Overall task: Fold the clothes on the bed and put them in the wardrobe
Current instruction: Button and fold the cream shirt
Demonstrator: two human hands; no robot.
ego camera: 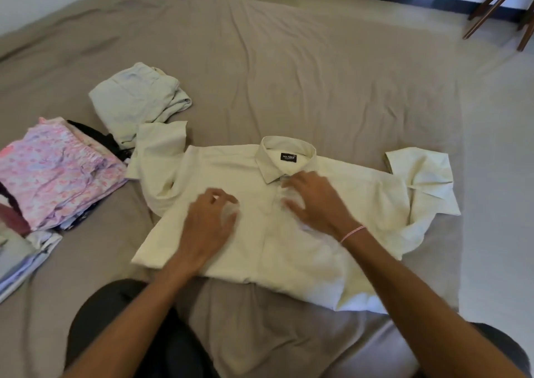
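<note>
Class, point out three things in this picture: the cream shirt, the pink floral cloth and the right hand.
cream shirt (289,250): head view, front panel below the hands.
pink floral cloth (60,172): head view, middle of its top.
right hand (315,201): head view, back of the hand.

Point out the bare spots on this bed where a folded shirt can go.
The widest bare sheet lies beyond the collar of the shirt, up to the far edge. A smaller patch lies near you, between its hem and your knees. The left is crowded: the pink pile and the pale folded garment sit beside its sleeve.
</note>
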